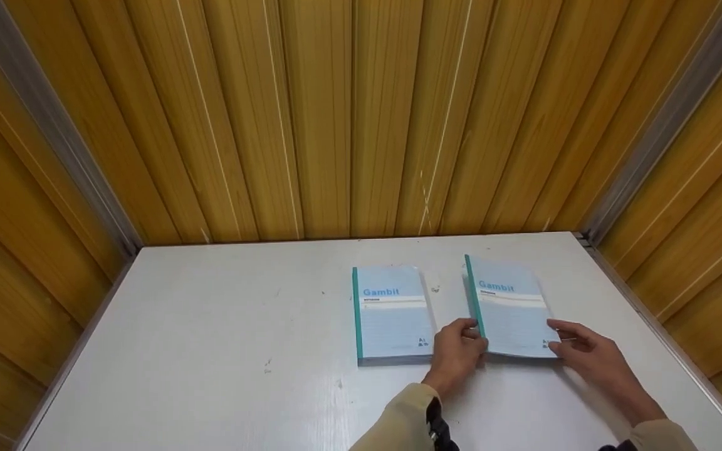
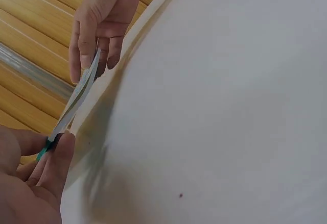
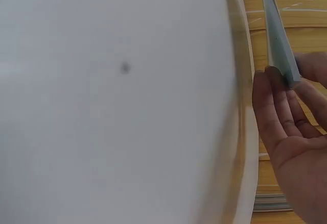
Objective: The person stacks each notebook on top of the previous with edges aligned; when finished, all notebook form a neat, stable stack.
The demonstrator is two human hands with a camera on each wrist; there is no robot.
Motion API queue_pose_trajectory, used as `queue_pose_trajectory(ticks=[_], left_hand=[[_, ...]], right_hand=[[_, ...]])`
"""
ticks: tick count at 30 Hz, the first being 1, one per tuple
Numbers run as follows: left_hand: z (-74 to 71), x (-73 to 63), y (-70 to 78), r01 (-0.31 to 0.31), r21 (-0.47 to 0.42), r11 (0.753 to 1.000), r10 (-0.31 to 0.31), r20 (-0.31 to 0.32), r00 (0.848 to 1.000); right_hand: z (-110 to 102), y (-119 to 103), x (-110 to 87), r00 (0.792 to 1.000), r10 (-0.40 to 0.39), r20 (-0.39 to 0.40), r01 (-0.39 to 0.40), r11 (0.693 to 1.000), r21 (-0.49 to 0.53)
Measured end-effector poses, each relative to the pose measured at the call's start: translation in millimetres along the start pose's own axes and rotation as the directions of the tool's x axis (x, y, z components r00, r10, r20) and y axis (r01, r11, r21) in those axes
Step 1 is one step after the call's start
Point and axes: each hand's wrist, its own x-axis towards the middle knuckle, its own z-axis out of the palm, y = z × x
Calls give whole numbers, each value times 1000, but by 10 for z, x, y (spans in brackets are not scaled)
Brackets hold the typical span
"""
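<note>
A light-blue notebook [image 1: 514, 316] with a green spine, marked Gambit, is held between both hands above the white table. My left hand [image 1: 458, 354] pinches its spine edge near the lower corner. On the opposite edge, my right hand [image 1: 596, 360] grips the lower right corner between thumb and fingers. The left wrist view shows the held notebook [image 2: 76, 99] edge-on and slightly bent, raised off the surface. Left of it, a matching notebook stack [image 1: 394, 322] lies flat on the table, close beside my left hand.
The white table [image 1: 210, 338] carries a few small dark marks. Wood-patterned panel walls [image 1: 323, 125] rise behind it and on both sides, with grey metal strips [image 1: 662, 119] at the corners.
</note>
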Motion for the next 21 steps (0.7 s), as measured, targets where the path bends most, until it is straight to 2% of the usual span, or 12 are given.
queue_pose_trajectory(ticks=[7,14,21], left_hand=[[-378,-4,124,-47,41,998,45,47,998],[-781,-69,116,-117,33,993,114,78,990],[-1122,-144,88,-174,155,972,164,77,983]], right_hand=[[106,-260,63,995,-98,-8,98,993,65],[300,-478,167,987,-159,22,154,977,148],[515,-647,223,981,-186,58,172,965,196]])
